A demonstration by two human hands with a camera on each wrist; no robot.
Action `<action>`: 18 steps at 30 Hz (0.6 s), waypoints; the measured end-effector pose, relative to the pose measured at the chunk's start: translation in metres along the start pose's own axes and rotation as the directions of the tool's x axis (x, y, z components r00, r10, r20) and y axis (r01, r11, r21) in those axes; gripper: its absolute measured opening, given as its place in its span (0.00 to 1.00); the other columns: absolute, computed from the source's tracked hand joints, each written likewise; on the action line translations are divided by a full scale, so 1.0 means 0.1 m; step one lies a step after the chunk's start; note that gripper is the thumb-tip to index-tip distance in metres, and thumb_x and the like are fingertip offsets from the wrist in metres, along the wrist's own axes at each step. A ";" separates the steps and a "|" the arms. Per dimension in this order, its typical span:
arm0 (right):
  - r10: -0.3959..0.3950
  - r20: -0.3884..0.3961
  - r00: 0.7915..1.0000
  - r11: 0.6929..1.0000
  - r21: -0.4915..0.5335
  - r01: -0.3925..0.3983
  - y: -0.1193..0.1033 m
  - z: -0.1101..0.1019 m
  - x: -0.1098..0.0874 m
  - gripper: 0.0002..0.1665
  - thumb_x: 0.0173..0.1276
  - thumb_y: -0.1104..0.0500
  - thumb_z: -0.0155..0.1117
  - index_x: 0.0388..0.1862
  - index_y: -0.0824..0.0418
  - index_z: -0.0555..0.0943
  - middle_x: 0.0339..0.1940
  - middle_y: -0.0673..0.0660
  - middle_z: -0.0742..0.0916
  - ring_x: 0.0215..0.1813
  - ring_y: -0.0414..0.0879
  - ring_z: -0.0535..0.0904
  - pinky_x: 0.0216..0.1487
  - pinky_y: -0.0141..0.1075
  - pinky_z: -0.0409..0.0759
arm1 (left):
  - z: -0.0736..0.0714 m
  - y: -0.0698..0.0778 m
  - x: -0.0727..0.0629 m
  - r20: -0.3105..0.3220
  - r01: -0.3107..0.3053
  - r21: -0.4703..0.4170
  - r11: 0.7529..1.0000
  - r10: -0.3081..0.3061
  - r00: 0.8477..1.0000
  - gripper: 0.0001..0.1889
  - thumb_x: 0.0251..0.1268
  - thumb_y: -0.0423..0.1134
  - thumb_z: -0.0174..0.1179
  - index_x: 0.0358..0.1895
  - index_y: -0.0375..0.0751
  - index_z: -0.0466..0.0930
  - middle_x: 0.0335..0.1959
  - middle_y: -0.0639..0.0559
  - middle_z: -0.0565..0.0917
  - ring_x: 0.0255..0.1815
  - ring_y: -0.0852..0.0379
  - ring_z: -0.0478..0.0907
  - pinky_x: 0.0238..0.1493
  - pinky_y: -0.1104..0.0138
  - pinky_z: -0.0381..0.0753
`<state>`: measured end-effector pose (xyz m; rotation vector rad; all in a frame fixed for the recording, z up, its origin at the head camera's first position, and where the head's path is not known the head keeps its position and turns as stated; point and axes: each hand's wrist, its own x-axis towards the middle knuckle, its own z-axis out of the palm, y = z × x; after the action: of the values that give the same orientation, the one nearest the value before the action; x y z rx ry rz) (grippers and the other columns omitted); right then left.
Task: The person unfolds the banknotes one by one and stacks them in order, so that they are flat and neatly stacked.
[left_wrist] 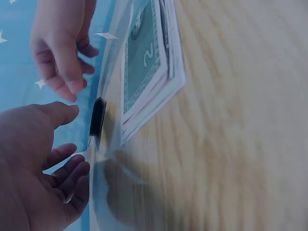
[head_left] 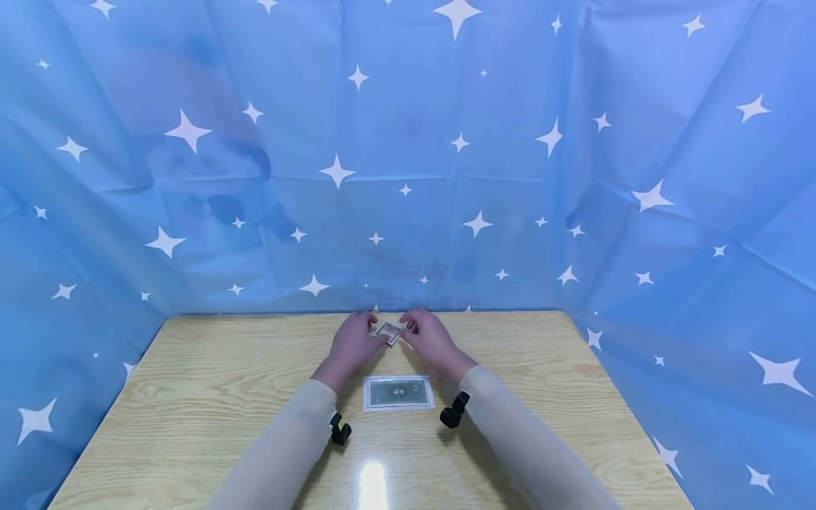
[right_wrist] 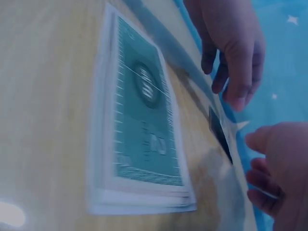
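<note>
At the far edge of the table, my left hand (head_left: 358, 338) and right hand (head_left: 426, 336) face each other across a small flat dark piece (head_left: 388, 331) with a pale rim. Its kind is unclear. In the left wrist view the dark piece (left_wrist: 97, 118) looks nearly black and lies beside the left thumb. Both hands have loosely bent fingers with gaps between thumb and fingers; neither visibly grips anything. Contact with the piece cannot be made out. Nearer me lies a stack of green paper notes (head_left: 398, 392) marked "2", with white borders.
The wood-grain table (head_left: 223, 404) ends just beyond my hands. A blue cloth with white stars (head_left: 408, 142) hangs behind it and at both sides. Black wrist devices (head_left: 455, 411) protrude inward beside the stack.
</note>
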<state>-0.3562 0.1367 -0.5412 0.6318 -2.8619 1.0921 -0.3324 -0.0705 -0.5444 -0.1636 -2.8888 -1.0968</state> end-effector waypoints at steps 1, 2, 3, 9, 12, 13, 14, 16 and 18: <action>-0.002 0.012 1.000 1.000 -0.013 0.002 0.00 0.01 0.04 0.16 0.79 0.62 0.73 0.61 0.65 0.86 0.46 0.54 0.85 0.48 0.48 0.84 0.52 0.45 0.86 | 0.01 0.01 0.01 0.003 0.009 0.005 1.000 -0.009 1.000 0.28 0.72 0.50 0.75 0.65 0.34 0.82 0.61 0.38 0.82 0.56 0.41 0.83 0.59 0.47 0.84; -0.004 0.027 1.000 1.000 -0.020 0.005 0.00 0.01 0.07 0.18 0.79 0.62 0.73 0.64 0.65 0.85 0.48 0.56 0.85 0.49 0.49 0.84 0.53 0.46 0.86 | 0.03 0.01 0.02 0.004 0.015 0.011 1.000 -0.016 1.000 0.29 0.72 0.51 0.75 0.65 0.34 0.82 0.62 0.38 0.82 0.57 0.40 0.83 0.60 0.46 0.84; -0.008 0.044 0.999 1.000 -0.028 0.010 0.00 0.01 0.10 0.21 0.79 0.61 0.73 0.66 0.64 0.84 0.50 0.57 0.85 0.51 0.50 0.84 0.54 0.46 0.87 | 0.03 0.03 0.03 0.007 0.023 0.016 1.000 -0.023 1.000 0.30 0.71 0.52 0.75 0.65 0.34 0.82 0.62 0.37 0.82 0.58 0.39 0.83 0.60 0.46 0.84; -0.026 0.147 0.989 0.998 -0.046 0.033 -0.02 0.03 0.18 0.32 0.80 0.60 0.73 0.79 0.61 0.77 0.67 0.66 0.80 0.61 0.56 0.83 0.60 0.50 0.86 | 0.05 0.09 0.02 0.011 0.048 0.052 0.997 -0.049 0.999 0.30 0.69 0.52 0.76 0.63 0.33 0.84 0.60 0.36 0.81 0.58 0.37 0.81 0.59 0.45 0.84; -0.041 0.182 0.982 0.997 -0.051 0.051 -0.04 0.02 0.19 0.34 0.81 0.61 0.71 0.82 0.62 0.75 0.74 0.70 0.76 0.66 0.62 0.81 0.65 0.54 0.84 | 0.07 0.09 0.03 0.011 0.048 0.072 0.996 -0.049 0.999 0.27 0.69 0.50 0.76 0.61 0.33 0.85 0.59 0.36 0.80 0.59 0.37 0.80 0.59 0.45 0.84; -0.050 0.190 0.981 0.996 -0.063 0.063 -0.04 0.02 0.19 0.34 0.81 0.61 0.70 0.82 0.62 0.74 0.75 0.71 0.75 0.68 0.63 0.80 0.67 0.56 0.83 | 0.08 0.09 0.03 0.011 0.047 0.080 0.996 -0.048 0.999 0.26 0.69 0.50 0.76 0.61 0.34 0.85 0.59 0.36 0.80 0.59 0.37 0.80 0.59 0.45 0.84; -0.058 0.199 0.978 0.994 -0.076 0.074 -0.04 0.02 0.19 0.34 0.82 0.61 0.69 0.82 0.62 0.74 0.76 0.71 0.74 0.70 0.64 0.78 0.70 0.56 0.82 | 0.09 0.08 0.04 0.012 0.044 0.087 0.995 -0.045 0.999 0.26 0.70 0.49 0.76 0.60 0.35 0.85 0.59 0.36 0.80 0.59 0.37 0.80 0.60 0.45 0.83; -0.071 0.221 0.973 0.990 -0.104 0.096 -0.03 0.02 0.19 0.33 0.82 0.61 0.69 0.83 0.61 0.74 0.74 0.70 0.74 0.70 0.63 0.77 0.71 0.56 0.80 | 0.11 0.05 0.05 0.015 0.037 0.097 0.995 -0.038 0.999 0.24 0.71 0.49 0.75 0.61 0.36 0.86 0.59 0.36 0.80 0.60 0.37 0.79 0.61 0.45 0.83; -0.084 0.241 0.967 0.982 -0.145 0.121 -0.02 0.02 0.20 0.32 0.83 0.60 0.68 0.82 0.60 0.76 0.69 0.67 0.76 0.68 0.60 0.75 0.69 0.54 0.79 | 0.12 0.02 0.06 0.016 0.028 0.089 0.996 -0.030 0.999 0.23 0.71 0.48 0.75 0.61 0.37 0.87 0.58 0.37 0.80 0.60 0.38 0.79 0.61 0.45 0.82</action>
<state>-0.3731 0.1265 -0.5381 0.9440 -3.0285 0.8148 -0.3385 -0.0605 -0.5516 -0.1286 -2.9570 -0.9739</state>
